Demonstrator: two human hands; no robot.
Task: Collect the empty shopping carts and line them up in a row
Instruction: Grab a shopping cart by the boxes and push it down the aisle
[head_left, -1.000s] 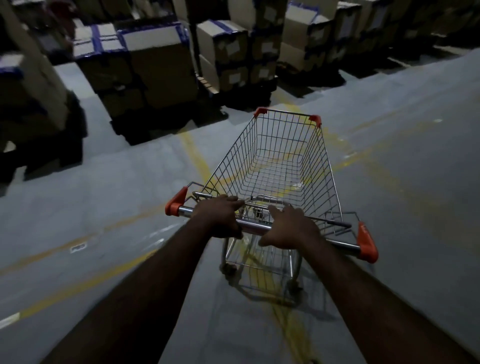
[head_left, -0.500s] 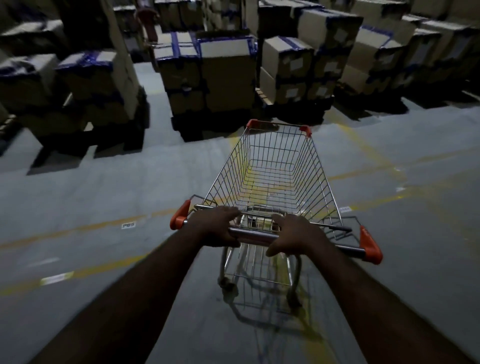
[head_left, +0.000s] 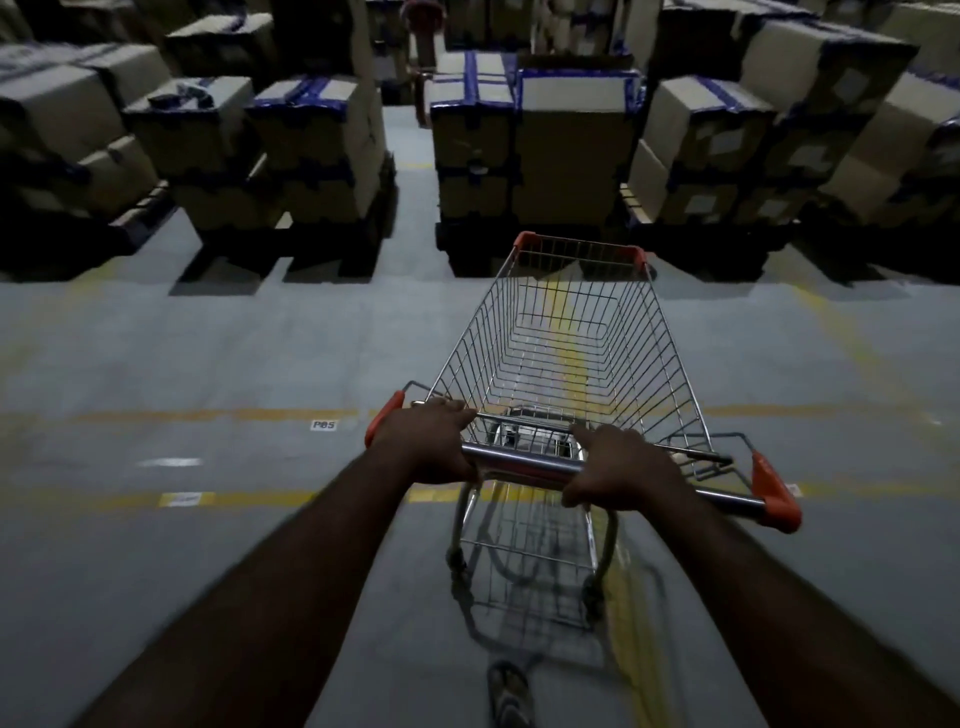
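Note:
An empty wire shopping cart (head_left: 566, 338) with orange corner caps stands on the grey floor in front of me. Its chrome handle bar (head_left: 524, 460) runs across the middle of the view, with orange end grips. My left hand (head_left: 431, 441) grips the bar near its left end. My right hand (head_left: 623, 467) grips the bar right of centre. Nothing lies in the basket. The cart's nose points at a stack of boxes. No other cart is in view.
Pallets of stacked cardboard boxes (head_left: 530, 150) with blue tape line the far side, close to the cart's nose. A narrow aisle (head_left: 405, 171) opens between two stacks on the left. Yellow floor lines (head_left: 208, 415) cross the concrete. My sandalled foot (head_left: 509, 691) shows at the bottom.
The cart has swung to the left and rolled nearer the box stacks. Both hands kept their grip on the handle bar.

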